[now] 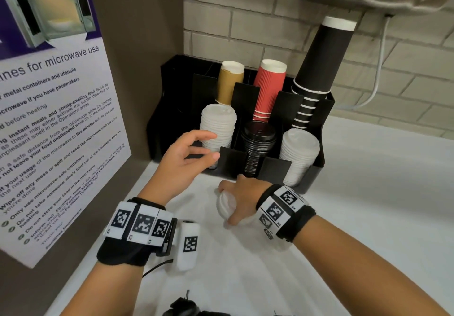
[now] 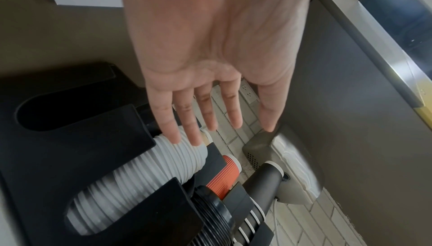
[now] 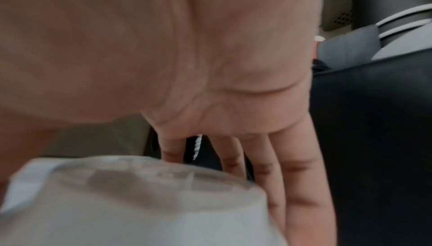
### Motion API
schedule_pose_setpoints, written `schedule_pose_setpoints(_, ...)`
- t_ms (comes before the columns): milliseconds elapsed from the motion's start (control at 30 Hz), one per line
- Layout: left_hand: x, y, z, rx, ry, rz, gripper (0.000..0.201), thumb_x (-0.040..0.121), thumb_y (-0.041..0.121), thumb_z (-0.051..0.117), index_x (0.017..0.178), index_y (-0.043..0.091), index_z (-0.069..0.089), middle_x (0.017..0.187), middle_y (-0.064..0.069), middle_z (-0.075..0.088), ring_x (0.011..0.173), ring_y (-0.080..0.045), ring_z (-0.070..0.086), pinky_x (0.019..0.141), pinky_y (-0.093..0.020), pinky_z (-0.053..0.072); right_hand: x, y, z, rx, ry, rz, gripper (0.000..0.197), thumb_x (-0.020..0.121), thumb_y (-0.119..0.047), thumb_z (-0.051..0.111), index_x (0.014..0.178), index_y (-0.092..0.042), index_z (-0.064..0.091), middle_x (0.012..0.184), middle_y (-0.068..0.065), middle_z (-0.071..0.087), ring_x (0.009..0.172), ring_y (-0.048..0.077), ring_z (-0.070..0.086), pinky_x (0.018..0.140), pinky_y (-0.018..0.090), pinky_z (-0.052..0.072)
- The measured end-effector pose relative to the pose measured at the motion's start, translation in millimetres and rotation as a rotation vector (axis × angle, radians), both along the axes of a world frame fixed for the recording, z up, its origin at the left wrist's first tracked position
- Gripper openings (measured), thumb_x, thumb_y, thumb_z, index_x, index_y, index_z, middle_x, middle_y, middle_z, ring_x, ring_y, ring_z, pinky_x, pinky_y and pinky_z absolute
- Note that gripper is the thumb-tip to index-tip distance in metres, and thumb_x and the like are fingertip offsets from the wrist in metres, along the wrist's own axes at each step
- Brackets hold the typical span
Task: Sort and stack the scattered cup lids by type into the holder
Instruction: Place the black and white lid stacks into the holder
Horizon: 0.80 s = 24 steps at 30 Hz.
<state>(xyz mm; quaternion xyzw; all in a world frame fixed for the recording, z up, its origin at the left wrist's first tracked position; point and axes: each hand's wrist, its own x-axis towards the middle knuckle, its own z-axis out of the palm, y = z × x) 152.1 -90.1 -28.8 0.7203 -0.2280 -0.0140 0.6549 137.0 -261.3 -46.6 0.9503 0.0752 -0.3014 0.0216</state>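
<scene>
Most of the sorting looks done to us: the black plastic holder (image 1: 317,109) already carries a tall stack of white ribbed lids (image 1: 217,131) on its left, a stack of black lids (image 1: 258,148) in the middle and another white lid stack (image 1: 298,156) on its right. Our left hand (image 1: 189,153) hovers by the left stack, fingers spread and empty. Our right hand (image 1: 242,196) grips one loose white plastic lid (image 1: 226,205) low over the white counter (image 1: 368,192), just before the holder. We judge this lid remains to be stacked; others may lie out of view.
</scene>
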Motion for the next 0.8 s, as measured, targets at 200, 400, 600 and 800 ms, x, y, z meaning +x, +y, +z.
schedule_pose_setpoints(200, 0, 0, 3, -0.03, 0.02, -0.041, 0.041, 0.077, 0.029, 0.073, 0.115, 0.031, 0.059, 0.125, 0.001, 0.057, 0.102, -0.006, 0.063, 0.086, -0.022, 0.05, -7, -29, 40, 0.564, -0.265, -0.124, 0.072, 0.069, -0.034, 0.08, 0.126, -0.034, 0.036, 0.115, 0.002, 0.047, 0.103, 0.021, 0.051, 0.087, 0.034, 0.049)
schedule_pose_setpoints(400, -8, -13, -1, 0.032, 0.075, -0.361, 0.101, 0.056, 0.033, 0.089, 0.142, 0.042, 0.037, 0.142, 0.007, 0.048, 0.123, -0.019, 0.057, 0.102, -0.046, 0.048, -38, -31, 54, 1.2, -0.379, -0.256, 0.071, 0.066, -0.027, 0.079, 0.122, -0.043, 0.038, 0.121, 0.001, 0.055, 0.106, 0.016, 0.061, 0.089, 0.035, 0.055)
schedule_pose_setpoints(600, -13, -21, 0, -0.041, 0.073, -0.366, 0.091, 0.061, 0.03, 0.087, 0.14, 0.037, 0.041, 0.138, 0.009, 0.05, 0.12, -0.021, 0.059, 0.092, -0.049, 0.054, -51, -36, 48, 1.358, -0.4, -0.332, 0.072, 0.065, -0.031, 0.084, 0.125, -0.04, 0.047, 0.124, 0.0, 0.058, 0.109, 0.019, 0.063, 0.09, 0.042, 0.054)
schedule_pose_setpoints(800, -16, -24, 1, -0.074, 0.056, -0.37, 0.085, 0.061, 0.028, 0.086, 0.135, 0.036, 0.044, 0.128, 0.013, 0.053, 0.117, -0.018, 0.06, 0.087, -0.041, 0.057, -57, -41, 46, 1.413, -0.406, -0.351, 0.07, 0.067, -0.034, 0.08, 0.129, -0.043, 0.048, 0.125, -0.002, 0.06, 0.112, 0.021, 0.061, 0.089, 0.042, 0.054)
